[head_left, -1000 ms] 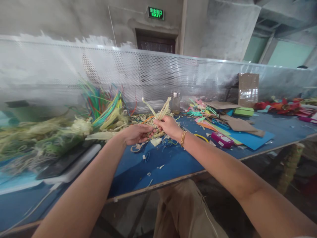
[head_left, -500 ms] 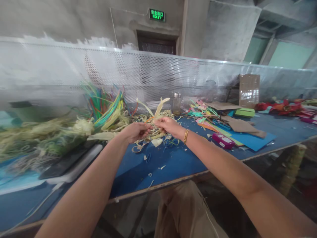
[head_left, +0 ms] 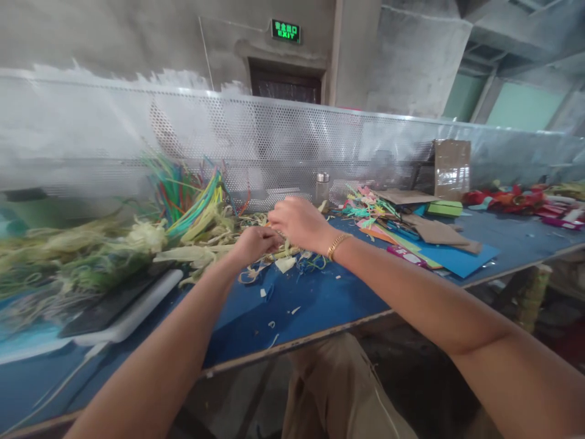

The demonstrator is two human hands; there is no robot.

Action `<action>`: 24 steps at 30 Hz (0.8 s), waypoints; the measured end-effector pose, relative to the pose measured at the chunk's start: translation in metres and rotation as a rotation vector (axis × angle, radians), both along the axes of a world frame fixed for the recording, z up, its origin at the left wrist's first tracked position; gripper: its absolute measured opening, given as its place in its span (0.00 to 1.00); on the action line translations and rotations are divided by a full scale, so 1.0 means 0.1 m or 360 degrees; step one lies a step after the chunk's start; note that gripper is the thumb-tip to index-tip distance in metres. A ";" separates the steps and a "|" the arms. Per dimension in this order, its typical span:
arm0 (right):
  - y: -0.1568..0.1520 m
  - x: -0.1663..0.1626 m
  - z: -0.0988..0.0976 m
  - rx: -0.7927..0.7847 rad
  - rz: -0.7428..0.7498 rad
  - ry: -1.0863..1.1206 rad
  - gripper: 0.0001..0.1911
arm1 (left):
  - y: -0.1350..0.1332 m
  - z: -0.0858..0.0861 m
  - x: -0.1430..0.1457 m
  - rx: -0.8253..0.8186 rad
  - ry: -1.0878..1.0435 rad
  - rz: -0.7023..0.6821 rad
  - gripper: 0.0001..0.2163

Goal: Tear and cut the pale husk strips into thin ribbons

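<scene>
Progress, left to right: yellow-green fibres (head_left: 86,241) are left loose in a heap. Pale strips (head_left: 194,253) are strewn, unjoined, just beside the left hand (head_left: 255,245) and under both hands. Work judged under way; no completed piece can be made out at the hands, amount left can't be counted. Left hand: fingers curled narrow; whether anything is pinched can't be told. Right hand (head_left: 299,222): fingertips hidden by its own back, grip can't be told. Any strip between the hands is hidden.

Materials, same order: fibres fine, tangled, matted. Coloured strands (head_left: 180,198) thin, bunched, fanned upward. Strips flat, papery, crinkled. A pale scrap (head_left: 286,264) is seen flat on the blue table (head_left: 329,305). Bottle (head_left: 322,190) see-through, metal-capped. Cardboard pieces (head_left: 441,233) flat, stiff-looking, stacked above a smooth blue sheet (head_left: 461,259).
</scene>
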State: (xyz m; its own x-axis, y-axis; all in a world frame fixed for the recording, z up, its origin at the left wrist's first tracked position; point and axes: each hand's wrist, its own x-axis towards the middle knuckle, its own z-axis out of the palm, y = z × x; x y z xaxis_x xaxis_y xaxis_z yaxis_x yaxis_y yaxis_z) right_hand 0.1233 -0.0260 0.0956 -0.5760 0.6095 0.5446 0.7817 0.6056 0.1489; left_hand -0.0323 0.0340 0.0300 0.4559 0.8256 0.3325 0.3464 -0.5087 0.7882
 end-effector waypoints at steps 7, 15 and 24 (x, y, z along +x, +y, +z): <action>0.53 0.27 -0.06 -0.1327 -0.0081 0.0745 0.09 | -0.16 0.16 0.02 0.0752 0.0258 -0.0131 0.11; 0.51 0.44 -0.37 -0.2350 0.0130 0.0967 0.06 | -0.24 0.18 0.04 0.1010 0.0256 -0.0010 0.13; 0.46 0.62 -0.25 -0.1188 -0.0411 0.0965 0.03 | -0.19 0.09 0.06 0.0426 0.0004 0.0163 0.13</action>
State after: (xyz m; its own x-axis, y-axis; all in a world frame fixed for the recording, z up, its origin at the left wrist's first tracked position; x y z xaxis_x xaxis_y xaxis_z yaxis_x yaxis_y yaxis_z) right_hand 0.1854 0.0204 0.0707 -0.1287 0.9833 0.1285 0.7207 0.1818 -0.6690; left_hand -0.0260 0.0150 0.0392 0.3755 0.7503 0.5441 0.4085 -0.6609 0.6295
